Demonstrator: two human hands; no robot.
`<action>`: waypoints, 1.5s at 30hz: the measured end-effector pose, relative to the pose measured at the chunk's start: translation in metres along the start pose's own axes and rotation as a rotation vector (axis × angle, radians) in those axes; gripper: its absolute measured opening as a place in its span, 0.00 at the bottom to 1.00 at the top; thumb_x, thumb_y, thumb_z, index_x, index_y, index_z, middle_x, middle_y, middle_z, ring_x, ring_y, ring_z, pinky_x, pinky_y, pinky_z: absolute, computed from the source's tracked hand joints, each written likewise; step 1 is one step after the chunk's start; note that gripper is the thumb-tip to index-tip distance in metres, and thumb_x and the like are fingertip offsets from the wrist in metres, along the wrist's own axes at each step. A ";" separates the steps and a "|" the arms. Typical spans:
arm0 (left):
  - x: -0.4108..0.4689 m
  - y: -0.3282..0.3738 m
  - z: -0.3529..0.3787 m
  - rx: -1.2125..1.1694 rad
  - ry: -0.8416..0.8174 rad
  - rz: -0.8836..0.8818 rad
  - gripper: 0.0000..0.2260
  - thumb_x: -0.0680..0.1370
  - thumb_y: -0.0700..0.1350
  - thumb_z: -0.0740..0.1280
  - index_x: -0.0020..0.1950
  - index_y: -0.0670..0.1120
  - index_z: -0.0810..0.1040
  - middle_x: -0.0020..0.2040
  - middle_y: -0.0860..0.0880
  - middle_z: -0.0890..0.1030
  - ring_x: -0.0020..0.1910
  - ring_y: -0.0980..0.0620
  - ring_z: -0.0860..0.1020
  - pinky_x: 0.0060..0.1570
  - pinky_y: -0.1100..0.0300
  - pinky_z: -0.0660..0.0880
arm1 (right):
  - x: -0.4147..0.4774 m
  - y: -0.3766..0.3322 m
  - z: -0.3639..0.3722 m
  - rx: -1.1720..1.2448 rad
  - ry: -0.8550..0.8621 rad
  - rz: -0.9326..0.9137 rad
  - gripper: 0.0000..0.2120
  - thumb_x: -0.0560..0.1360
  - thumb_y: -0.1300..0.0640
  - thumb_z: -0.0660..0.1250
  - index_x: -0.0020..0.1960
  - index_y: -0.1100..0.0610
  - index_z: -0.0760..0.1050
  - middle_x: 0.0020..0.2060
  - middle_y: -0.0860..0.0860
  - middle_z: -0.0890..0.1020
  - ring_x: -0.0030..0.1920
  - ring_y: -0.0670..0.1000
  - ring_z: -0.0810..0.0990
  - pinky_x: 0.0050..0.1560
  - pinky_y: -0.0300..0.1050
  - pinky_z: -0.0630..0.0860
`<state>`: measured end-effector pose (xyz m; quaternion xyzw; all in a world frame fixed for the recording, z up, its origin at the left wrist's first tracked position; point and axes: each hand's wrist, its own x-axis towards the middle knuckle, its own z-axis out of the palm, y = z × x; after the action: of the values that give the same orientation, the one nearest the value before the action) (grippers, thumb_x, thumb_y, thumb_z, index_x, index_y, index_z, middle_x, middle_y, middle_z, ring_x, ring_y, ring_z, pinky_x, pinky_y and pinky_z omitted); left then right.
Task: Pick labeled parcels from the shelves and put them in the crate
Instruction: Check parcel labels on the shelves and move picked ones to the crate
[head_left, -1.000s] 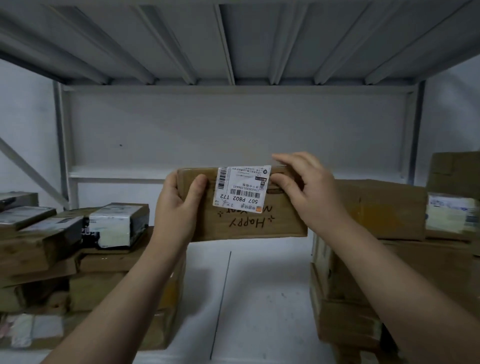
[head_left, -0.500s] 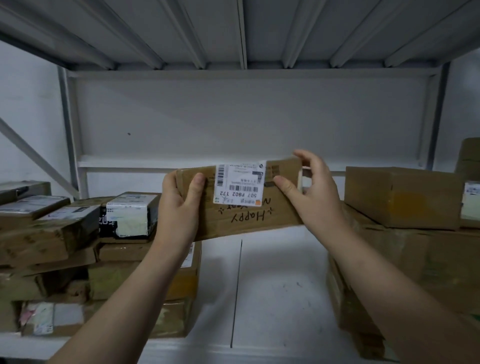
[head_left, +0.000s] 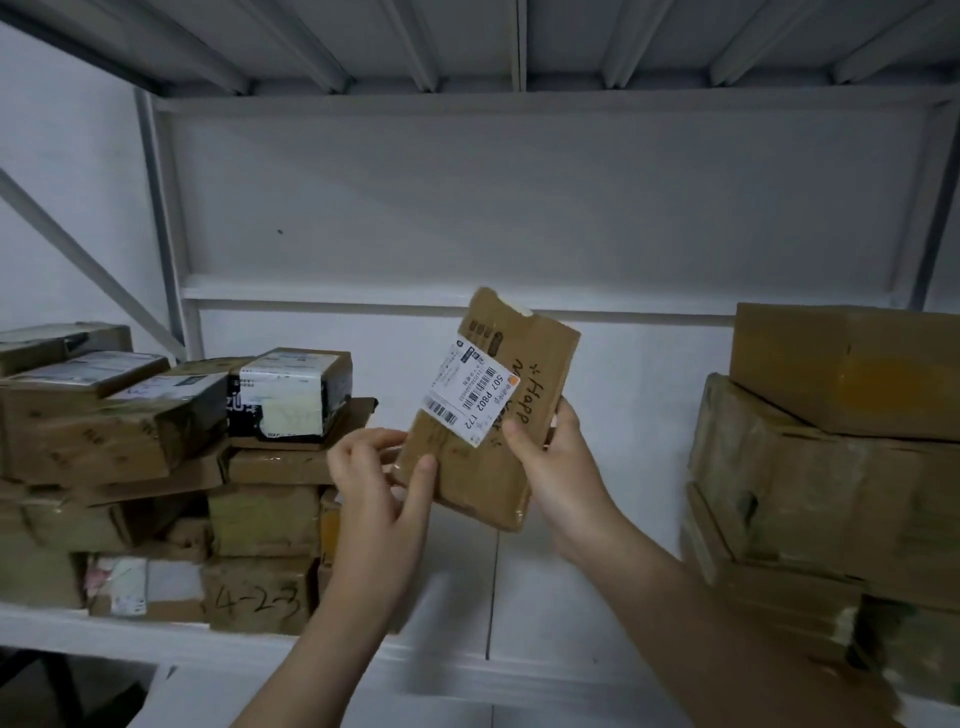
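Flat labelled parcel (head_left: 478, 467), tilted upright before the shelf (head_left: 571, 597). The left hand (head_left: 376, 483) pinches its lower corner and the right hand (head_left: 561, 467) grips its right edge. A firm two-handed carry, label facing, seems best; the crate is out of sight.

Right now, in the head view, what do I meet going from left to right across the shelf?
left stack of parcels → left hand → labeled parcel → right hand → right stack of brown boxes
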<state>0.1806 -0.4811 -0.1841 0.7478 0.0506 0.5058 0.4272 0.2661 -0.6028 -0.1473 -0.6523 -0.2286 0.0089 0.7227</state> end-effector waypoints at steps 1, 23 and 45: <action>-0.002 -0.008 -0.007 0.132 -0.051 0.045 0.12 0.77 0.52 0.66 0.58 0.50 0.70 0.61 0.49 0.64 0.59 0.63 0.67 0.56 0.72 0.64 | 0.004 0.000 0.001 -0.038 0.037 -0.010 0.24 0.79 0.56 0.65 0.71 0.48 0.60 0.54 0.47 0.80 0.53 0.46 0.80 0.50 0.41 0.78; 0.036 -0.062 -0.045 0.923 -0.385 0.331 0.20 0.75 0.60 0.55 0.57 0.52 0.78 0.52 0.53 0.79 0.54 0.49 0.77 0.62 0.49 0.62 | 0.043 0.052 0.063 -0.238 0.021 0.111 0.14 0.76 0.60 0.62 0.59 0.56 0.79 0.58 0.50 0.80 0.57 0.50 0.77 0.58 0.45 0.75; 0.054 0.014 0.023 0.716 -0.359 0.616 0.18 0.77 0.55 0.55 0.56 0.48 0.79 0.53 0.48 0.79 0.51 0.45 0.78 0.49 0.51 0.74 | 0.003 -0.037 -0.048 -1.025 0.085 -0.602 0.12 0.77 0.58 0.61 0.58 0.54 0.78 0.59 0.47 0.78 0.63 0.48 0.71 0.59 0.39 0.62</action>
<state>0.2198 -0.4762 -0.1391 0.9029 -0.0764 0.4225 -0.0230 0.2748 -0.6527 -0.1135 -0.8242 -0.3497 -0.3338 0.2948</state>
